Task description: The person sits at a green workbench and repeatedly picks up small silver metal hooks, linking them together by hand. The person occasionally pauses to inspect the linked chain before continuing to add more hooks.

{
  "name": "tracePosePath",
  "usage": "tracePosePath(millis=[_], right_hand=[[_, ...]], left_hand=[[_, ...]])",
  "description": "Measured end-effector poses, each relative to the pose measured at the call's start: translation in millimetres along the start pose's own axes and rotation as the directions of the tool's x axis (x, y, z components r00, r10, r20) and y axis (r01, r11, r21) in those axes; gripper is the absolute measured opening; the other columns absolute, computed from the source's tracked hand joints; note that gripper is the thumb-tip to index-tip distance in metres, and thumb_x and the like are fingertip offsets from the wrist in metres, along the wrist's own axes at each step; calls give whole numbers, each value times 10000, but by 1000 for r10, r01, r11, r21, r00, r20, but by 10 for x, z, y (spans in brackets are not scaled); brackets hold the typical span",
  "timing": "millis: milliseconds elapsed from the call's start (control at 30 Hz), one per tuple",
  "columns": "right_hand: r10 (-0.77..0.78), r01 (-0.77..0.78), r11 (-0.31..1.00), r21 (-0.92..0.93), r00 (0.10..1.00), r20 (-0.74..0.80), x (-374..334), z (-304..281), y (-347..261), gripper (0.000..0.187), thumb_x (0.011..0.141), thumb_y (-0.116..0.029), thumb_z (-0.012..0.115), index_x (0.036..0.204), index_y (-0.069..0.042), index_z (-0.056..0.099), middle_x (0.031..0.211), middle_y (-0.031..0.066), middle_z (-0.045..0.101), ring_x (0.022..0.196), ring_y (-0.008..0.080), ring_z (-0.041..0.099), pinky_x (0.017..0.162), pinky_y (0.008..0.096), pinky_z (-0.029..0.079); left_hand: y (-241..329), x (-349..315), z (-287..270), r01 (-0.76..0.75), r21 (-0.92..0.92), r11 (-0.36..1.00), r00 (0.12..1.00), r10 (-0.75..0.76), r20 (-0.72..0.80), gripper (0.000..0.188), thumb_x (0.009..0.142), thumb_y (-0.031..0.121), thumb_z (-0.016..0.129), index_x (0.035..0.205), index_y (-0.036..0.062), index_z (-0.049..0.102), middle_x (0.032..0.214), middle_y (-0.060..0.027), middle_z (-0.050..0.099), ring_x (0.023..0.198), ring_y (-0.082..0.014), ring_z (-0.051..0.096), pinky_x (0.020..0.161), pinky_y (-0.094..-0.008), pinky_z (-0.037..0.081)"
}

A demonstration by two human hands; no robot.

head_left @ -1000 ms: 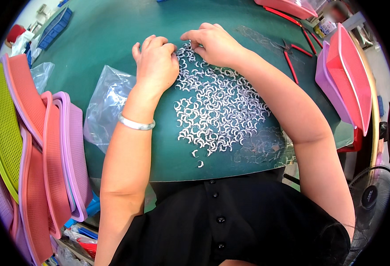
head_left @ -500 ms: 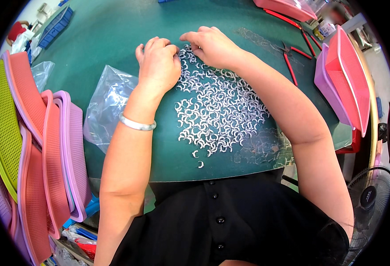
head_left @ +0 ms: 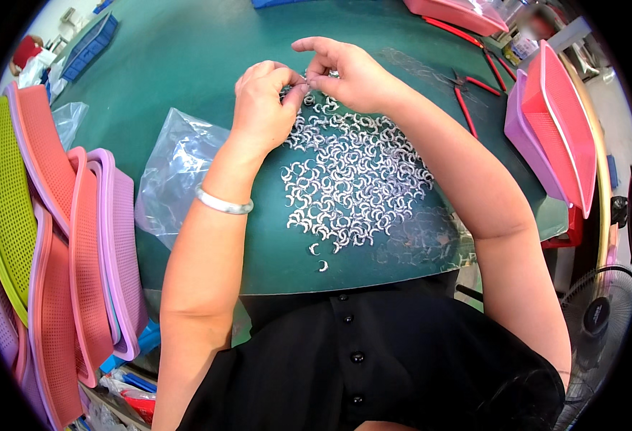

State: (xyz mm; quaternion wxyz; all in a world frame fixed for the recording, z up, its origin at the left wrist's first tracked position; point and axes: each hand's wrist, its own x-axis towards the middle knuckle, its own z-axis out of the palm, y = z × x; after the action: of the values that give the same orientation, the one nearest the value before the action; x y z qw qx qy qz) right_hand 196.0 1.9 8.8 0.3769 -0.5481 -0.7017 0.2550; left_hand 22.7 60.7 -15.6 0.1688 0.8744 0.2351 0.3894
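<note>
Many small silver crescent-shaped metal pieces (head_left: 359, 179) lie spread over the green table. At the far end of the pile, my left hand (head_left: 264, 104) is closed in a pinch, thumb against forefinger. Facing it, my right hand (head_left: 348, 75) pinches with the thumb and a bent finger, while its forefinger stretches out to the left. The fingertips of both hands meet over a small silver piece (head_left: 309, 99), which looks like one of the crescents. Exactly how each hand grips it is too small to make out. Two crescents lie apart near the table's front edge.
A clear plastic bag (head_left: 179, 169) lies left of the pile. Stacked pink, purple and green baskets (head_left: 118, 244) stand at the left. Red-handled pliers (head_left: 467, 111) rest at the far right, near pink and purple baskets (head_left: 560, 133). A fan (head_left: 600, 323) stands at lower right.
My hands have come together, fingertips now meeting over the far end of the pile. The left thumb has closed against its forefinger. The crescents nearer me look unmoved.
</note>
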Motion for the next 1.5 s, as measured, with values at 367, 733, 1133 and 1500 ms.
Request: tracePosePath(millis=[367, 733, 1133, 1500], right_hand=[[109, -98, 940, 326, 994, -15, -139, -113, -150, 477, 872, -33, 605, 1318, 28, 445, 893, 22, 626, 843, 72, 568, 775, 225, 454], [61, -17, 930, 368, 992, -107, -349, -112, -367, 459, 850, -32, 614, 1283, 36, 478, 878, 58, 669, 797, 84, 589, 714, 234, 466], [277, -167, 867, 470, 945, -176, -967, -157, -307, 409, 851, 10, 608, 1253, 2, 530, 940, 31, 630, 890, 83, 579, 818, 232, 456], [267, -120, 871, 476, 929, -255, -1041, -147, -191, 337, 866, -28, 601, 1199, 8, 572, 934, 38, 645, 890, 85, 585, 824, 223, 447]], left_hand=[[-5, 6, 31, 179, -595, 783, 980, -196, 37, 42, 836, 58, 636, 876, 49, 640, 874, -31, 594, 788, -139, 542, 736, -266, 446], [34, -8, -25, 328, -915, 237, 942, -161, 296, 100, 934, 131, 573, 972, 56, 628, 1066, -47, 608, 1046, -165, 541, 942, -327, 405], [52, 10, -42, 365, -838, -405, 774, -369, 515, 125, 955, 161, 535, 919, 52, 586, 887, -68, 609, 918, -223, 581, 801, -349, 476], [189, 29, -67, 411, -906, -101, 631, -686, 363, 97, 918, 142, 579, 862, 62, 586, 794, -48, 596, 802, -200, 585, 731, -321, 460]])
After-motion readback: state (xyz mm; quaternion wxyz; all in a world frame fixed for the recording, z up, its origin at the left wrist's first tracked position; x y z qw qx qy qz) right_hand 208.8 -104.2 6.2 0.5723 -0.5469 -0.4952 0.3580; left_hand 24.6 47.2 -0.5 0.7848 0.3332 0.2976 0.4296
